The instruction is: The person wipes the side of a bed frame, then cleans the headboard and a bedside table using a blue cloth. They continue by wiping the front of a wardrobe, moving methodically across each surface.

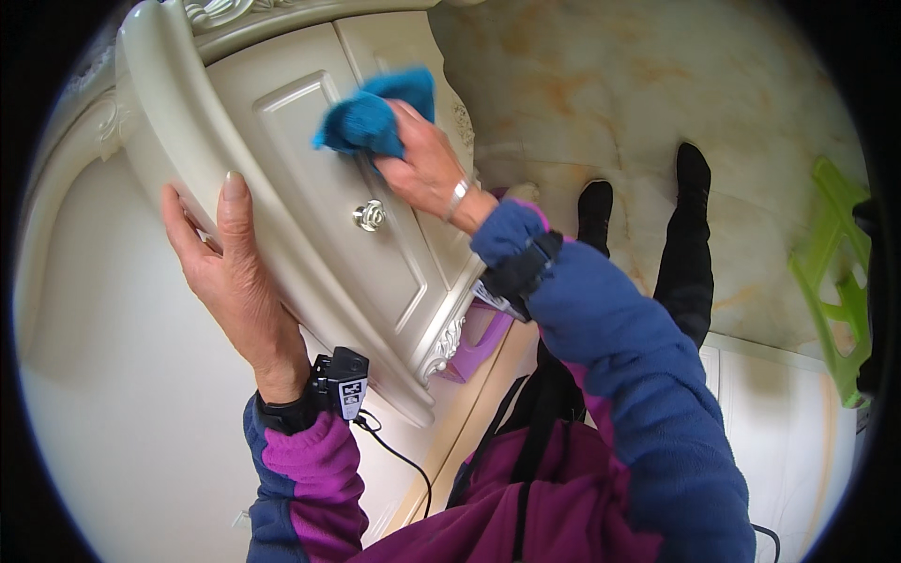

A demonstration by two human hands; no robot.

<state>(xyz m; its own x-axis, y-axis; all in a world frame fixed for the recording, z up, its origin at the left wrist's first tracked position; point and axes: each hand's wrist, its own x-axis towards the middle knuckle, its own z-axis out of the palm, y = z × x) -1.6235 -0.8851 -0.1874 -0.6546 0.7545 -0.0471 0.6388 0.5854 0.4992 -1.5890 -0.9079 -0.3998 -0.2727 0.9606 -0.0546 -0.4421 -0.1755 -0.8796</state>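
A blue cloth (366, 116) is bunched in my right hand (426, 162), over the panelled door of a cream cabinet (310, 127); the hand and cloth look slightly blurred. Whether the cloth touches the door cannot be told. Below it on the same door sits a silvery rose-shaped knob (369, 215). My left hand (232, 274) rests on the rounded top edge (281, 204) of the cabinet, thumb on top and fingers apart, partly hidden behind the edge. Both wrists wear black straps with devices.
Carved trim (447, 345) runs along the cabinet's base, beside a purple plastic item (482, 345). A green plastic stool (834, 281) lies or stands at the far right. The marbled tile floor (598, 84) spreads beyond my feet. A black cable (401, 457) hangs from the left wrist device.
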